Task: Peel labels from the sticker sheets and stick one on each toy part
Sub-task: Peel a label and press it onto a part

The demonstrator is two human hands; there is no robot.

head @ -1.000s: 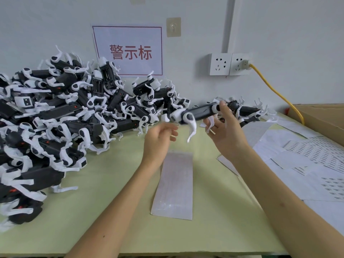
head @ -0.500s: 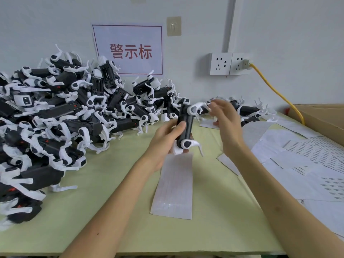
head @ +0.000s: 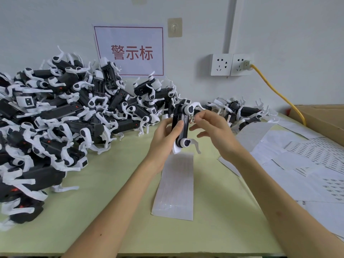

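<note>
A pale grey-white painted wall (head: 288,25) rises behind a flat light-green tabletop (head: 223,220). On the wall are a white paper sign with a red border and red characters (head: 130,51), a small cream adhesive hook (head: 174,27) and two white plastic sockets (head: 231,64) side by side beneath a white vertical conduit (head: 229,25). A yellow cable (head: 275,90) slopes from the right socket down toward a brown cardboard box (head: 320,120).

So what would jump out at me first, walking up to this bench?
The big heap of black-and-white toy parts sprawling over the left half of the table. Next, mid-table, the left hand grips one toy part upright while the right hand pinches a small label beside it. Behind hangs a wall sign in red characters.
</note>
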